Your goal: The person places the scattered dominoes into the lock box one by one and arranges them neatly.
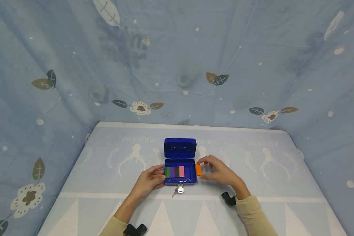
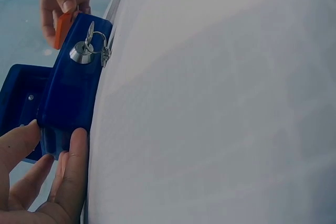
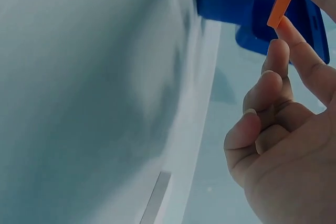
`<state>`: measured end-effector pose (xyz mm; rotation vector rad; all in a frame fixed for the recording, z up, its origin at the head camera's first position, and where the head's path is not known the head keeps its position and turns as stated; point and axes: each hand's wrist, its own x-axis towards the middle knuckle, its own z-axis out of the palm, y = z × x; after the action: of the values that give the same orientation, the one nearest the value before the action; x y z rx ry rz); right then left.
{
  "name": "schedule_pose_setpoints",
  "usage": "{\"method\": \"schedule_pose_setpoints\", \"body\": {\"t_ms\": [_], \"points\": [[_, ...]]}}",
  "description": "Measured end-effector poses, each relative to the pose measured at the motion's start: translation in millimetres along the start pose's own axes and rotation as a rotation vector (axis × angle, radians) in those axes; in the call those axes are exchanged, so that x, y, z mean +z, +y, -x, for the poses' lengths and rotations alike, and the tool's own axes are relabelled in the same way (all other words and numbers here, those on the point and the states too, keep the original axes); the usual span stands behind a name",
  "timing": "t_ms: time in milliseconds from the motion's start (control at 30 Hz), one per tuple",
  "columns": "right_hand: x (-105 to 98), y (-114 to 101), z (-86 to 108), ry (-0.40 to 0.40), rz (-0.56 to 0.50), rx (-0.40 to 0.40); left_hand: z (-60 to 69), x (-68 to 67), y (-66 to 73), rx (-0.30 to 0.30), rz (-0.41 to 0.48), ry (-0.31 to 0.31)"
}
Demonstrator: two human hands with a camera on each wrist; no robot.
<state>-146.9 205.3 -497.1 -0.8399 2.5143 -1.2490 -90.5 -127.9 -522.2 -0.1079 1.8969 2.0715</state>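
Observation:
A small blue metal cash box (image 1: 190, 178) stands on the table with its lid (image 1: 180, 147) raised at the back. Inside, green (image 1: 167, 172), purple (image 1: 172, 172), black (image 1: 177, 172) and pink (image 1: 181, 171) blocks lie in a row toward the left. My left hand (image 1: 148, 180) touches the box's left end with thumb and fingertips, its fingers mostly straight in the left wrist view. Just outside the right wall, my right hand (image 1: 219, 170) pinches an orange block (image 1: 198, 169) between thumb and index finger. Its other fingers curl loosely, as the right wrist view shows.
Keys (image 1: 175, 192) hang from the lock (image 1: 180, 188) at the box's front. A patterned cloth covers the table (image 1: 97, 183), and a blue printed curtain (image 1: 171, 59) rises behind it. Black wrist straps (image 1: 228, 199) sit on both forearms.

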Motion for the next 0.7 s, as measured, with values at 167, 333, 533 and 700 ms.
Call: {"method": "schedule_pose_setpoints", "body": {"t_ms": [167, 333, 533, 700], "points": [[4.3, -3.8, -7.0, -0.008, -0.001, 0.007, 0.3, -0.2, -0.5, -0.001, 0.005, -0.001], [10.4, -7.7, -14.0, -0.022, -0.002, 0.001, 0.8, -0.1, -0.1, 0.003, 0.000, 0.001], [20.1, -9.9, -21.5, -0.035, 0.032, 0.004, 0.8, 0.4, 0.5, 0.004, -0.007, 0.004], [25.1, -11.2, -25.8, -0.033, 0.065, 0.034, 0.6, 0.4, 1.0, -0.001, -0.011, 0.005]]}}
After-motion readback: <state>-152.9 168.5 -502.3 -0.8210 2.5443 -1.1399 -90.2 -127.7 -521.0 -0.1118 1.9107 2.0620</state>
